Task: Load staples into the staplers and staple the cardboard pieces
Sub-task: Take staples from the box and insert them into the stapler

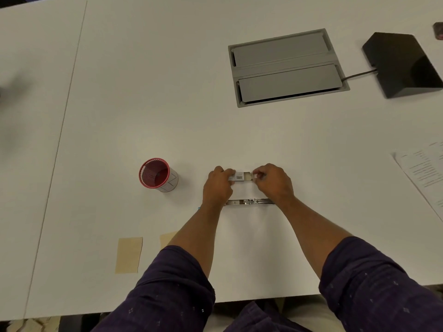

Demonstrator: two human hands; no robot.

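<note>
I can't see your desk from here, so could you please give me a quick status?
Left hand and right hand both on staple box, sliding it open. Stapler lies opened flat beneath. Cardboard pieces untouched. Nothing in the way.

Your desk [239, 140] gets even, soft overhead light, a bit warm and dim, no hard glare. Faint shadows sit under your forearms. Wide-angle bend curves the desk edges at 9 and 3 o'clock. A blurred smear shows at 9 o'clock. The papers [424, 168] at 3 o'clock are soft, text unreadable.
</note>
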